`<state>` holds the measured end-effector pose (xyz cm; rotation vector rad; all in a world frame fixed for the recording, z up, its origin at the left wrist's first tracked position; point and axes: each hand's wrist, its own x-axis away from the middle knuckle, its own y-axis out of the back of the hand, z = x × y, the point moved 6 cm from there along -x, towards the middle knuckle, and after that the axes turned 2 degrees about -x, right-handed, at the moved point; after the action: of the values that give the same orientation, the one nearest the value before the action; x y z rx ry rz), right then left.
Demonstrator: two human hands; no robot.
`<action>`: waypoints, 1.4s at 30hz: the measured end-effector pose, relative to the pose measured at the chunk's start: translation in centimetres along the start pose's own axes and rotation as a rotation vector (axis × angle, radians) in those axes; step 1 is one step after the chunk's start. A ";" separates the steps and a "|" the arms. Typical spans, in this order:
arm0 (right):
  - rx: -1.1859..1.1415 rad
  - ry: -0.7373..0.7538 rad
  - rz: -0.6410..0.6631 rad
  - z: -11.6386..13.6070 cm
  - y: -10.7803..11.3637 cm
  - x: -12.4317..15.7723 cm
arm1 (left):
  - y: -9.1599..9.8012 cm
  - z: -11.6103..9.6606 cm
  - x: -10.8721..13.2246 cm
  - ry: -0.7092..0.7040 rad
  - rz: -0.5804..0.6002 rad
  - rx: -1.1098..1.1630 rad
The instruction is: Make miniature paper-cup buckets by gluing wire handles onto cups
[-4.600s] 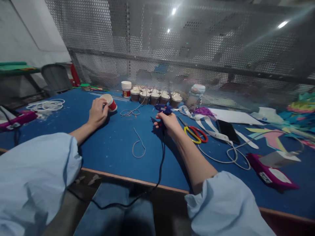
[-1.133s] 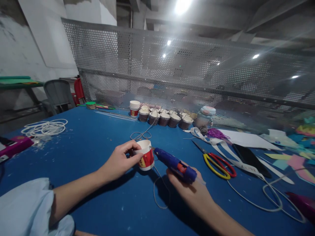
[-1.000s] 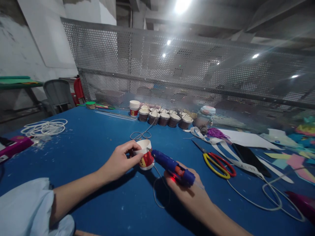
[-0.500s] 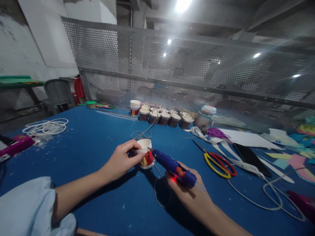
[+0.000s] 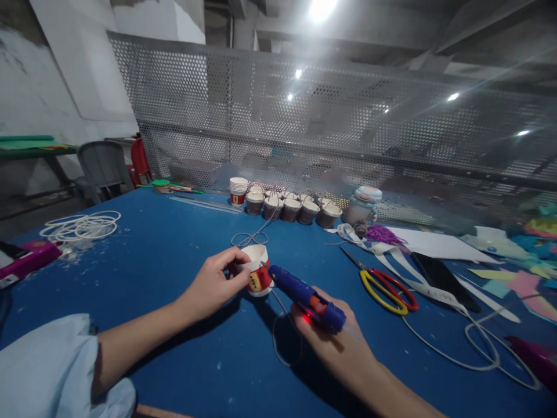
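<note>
A small red and white paper cup (image 5: 260, 280) is held just above the blue table by my left hand (image 5: 220, 281), thumb and fingers pinching its left side. My right hand (image 5: 337, 337) is wrapped round a blue glue gun (image 5: 300, 293), whose red light glows near my fingers. The gun's nozzle points left and meets or nearly meets the cup's upper right side; whether they touch I cannot tell. A thin grey cord (image 5: 275, 342) loops on the table beneath the cup and gun.
Several cord-wrapped cups (image 5: 290, 210) and a stack of paper cups (image 5: 238, 191) line the back. On the right lie scissors (image 5: 387, 290), white ribbon (image 5: 429, 290), a black phone (image 5: 446, 281) and coloured paper (image 5: 524, 284). White cord (image 5: 82, 223) is coiled at left, by a magenta tool (image 5: 30, 258).
My left thumb has shifted slightly left and up on the cup, uncovering more of its printed side. The glue gun's tip stays at the rim area, nearly unmoved.
</note>
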<state>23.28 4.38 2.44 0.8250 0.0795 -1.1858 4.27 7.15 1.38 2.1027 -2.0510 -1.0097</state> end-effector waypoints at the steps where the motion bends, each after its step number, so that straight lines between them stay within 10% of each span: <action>1: 0.000 -0.016 -0.002 -0.1 0.0 0.0 | 0.0 0.1 0.0 0.003 0.003 0.002; 42: -0.037 0.042 0.010 -0.3 -0.8 0.3 | -0.4 0.8 0.1 0.058 0.039 0.041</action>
<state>22.82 4.20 1.62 0.8166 0.1316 -1.1549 4.25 7.41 0.47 2.0760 -2.0950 -0.8980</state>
